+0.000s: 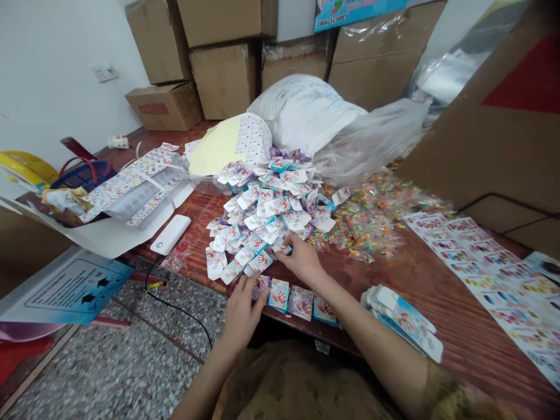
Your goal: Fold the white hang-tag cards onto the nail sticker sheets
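Observation:
A heap of small printed card boxes (266, 204), with white flaps and blue or purple faces, lies on the table before me. My right hand (301, 256) reaches into its near side, thumb and fingers closed on a small box (282, 247). Close to the table's front edge, my left hand (242, 306) has its thumb and fingers around a purple small box (261, 284), the left end of a short row. Further right in that row are a blue box (279, 294) and another purple box (301, 302). My right forearm partly covers the row's right end.
Small clear bags of colourful pieces (367, 216) spread right of the heap. Flat card blanks (402, 321) are stacked at front right, near sticker sheets (481, 268). A white power bank (170, 234) with a cable sits left. White sacks (306, 111) and cartons (223, 76) stand behind.

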### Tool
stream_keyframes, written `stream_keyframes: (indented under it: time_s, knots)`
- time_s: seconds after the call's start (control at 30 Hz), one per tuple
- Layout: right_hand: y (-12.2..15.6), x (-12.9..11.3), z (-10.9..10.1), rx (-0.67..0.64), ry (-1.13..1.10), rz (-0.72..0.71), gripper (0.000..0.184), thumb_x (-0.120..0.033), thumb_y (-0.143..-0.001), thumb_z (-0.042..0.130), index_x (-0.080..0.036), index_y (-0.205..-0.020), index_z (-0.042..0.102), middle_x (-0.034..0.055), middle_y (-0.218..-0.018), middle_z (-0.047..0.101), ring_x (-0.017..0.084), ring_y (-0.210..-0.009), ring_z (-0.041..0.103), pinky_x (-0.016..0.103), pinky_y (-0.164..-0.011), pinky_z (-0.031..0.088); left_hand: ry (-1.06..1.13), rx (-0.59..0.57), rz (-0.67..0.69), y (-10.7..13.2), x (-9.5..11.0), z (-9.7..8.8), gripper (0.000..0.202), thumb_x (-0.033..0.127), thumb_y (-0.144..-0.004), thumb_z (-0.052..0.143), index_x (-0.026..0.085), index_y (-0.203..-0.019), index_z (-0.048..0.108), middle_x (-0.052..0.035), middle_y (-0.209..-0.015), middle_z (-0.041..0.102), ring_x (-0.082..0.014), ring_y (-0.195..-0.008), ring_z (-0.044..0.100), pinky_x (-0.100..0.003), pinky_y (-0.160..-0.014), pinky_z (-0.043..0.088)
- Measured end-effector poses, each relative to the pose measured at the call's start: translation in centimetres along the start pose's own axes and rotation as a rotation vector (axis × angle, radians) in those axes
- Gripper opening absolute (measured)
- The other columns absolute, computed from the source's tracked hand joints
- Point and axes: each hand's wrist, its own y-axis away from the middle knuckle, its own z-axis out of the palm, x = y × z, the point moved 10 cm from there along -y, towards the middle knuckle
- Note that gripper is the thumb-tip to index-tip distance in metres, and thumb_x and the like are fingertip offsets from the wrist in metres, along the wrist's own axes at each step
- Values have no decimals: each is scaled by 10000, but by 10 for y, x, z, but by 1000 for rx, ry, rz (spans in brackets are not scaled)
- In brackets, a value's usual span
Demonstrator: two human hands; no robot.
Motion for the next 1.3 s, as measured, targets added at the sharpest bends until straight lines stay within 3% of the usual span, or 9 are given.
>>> stream_keyframes:
  time_s: [0.23,0.43,0.6,0.73,0.8,0.87,1.0,1.13,1.3]
  knots:
    - [33,18,-53,71,-518,-164,203,-309,-737,668,-204,-828,519,-14,-766,562,140,-651,508,260,-617,399,249,143,-64,-18,33,-16,327,429,-932,505,195,-1086,672,-93,-975,677,-258,-952,632,-389,-875,492]
    - [98,1,-95,302,-466,-352,63,-195,-857,561,-211,-826,509,11,-830,550,149,-762,538,253,-680,430,1004,-70,-318,-41,89,53,578,481,-814,685,232,-1314,537,-92,-1308,617,-252,-1224,567,-313,-973,481]
    - [115,32,-116,161,-501,-296,94,-281,-888,618,-200,-918,583,20,-894,614,150,-828,583,253,-738,463,1174,-258,-376,-51,132,93,638,422,-700,803,211,-1253,565,-88,-1283,632,-236,-1212,569,-293,-990,454]
    - [121,82,-151,55,-556,-216,211,-396,-910,597,-189,-909,637,38,-943,691,162,-864,644,265,-761,496,1203,-441,-462,-48,154,111,565,363,-569,878,144,-1042,661,-81,-970,729,-208,-867,669,-271,-749,525]
    - [119,135,-182,197,-423,-47,251,-421,-925,552,-190,-913,651,55,-979,707,182,-895,662,284,-777,507,1218,-472,-540,-45,158,115,515,351,-538,882,132,-958,680,-78,-898,729,-177,-724,645,-248,-619,507]
    - [124,205,-220,393,-22,306,245,-416,-918,545,-206,-926,670,49,-942,710,185,-874,663,289,-798,497,1219,-477,-540,-47,162,114,423,339,-560,857,121,-885,697,-85,-899,726,-159,-705,618,-230,-592,493]
    - [132,291,-257,518,200,602,340,-371,-769,723,-102,-969,661,230,-1101,629,346,-1045,588,430,-869,437,1196,-472,-453,-53,168,110,220,314,-640,765,123,-728,701,-61,-814,699,-147,-735,585,-204,-609,481]
    - [133,318,-255,506,249,641,327,-349,-692,784,-144,-901,638,170,-1055,629,308,-1008,579,375,-834,422,1202,-494,-389,-55,176,114,170,298,-681,698,136,-639,662,-40,-720,647,-138,-648,532,-212,-500,421]
    - [131,325,-254,547,194,598,293,-358,-652,784,-182,-767,580,83,-871,643,232,-816,594,304,-693,408,1194,-473,-439,-56,177,120,184,281,-621,772,160,-686,649,-10,-677,649,-142,-665,585,-223,-608,484]
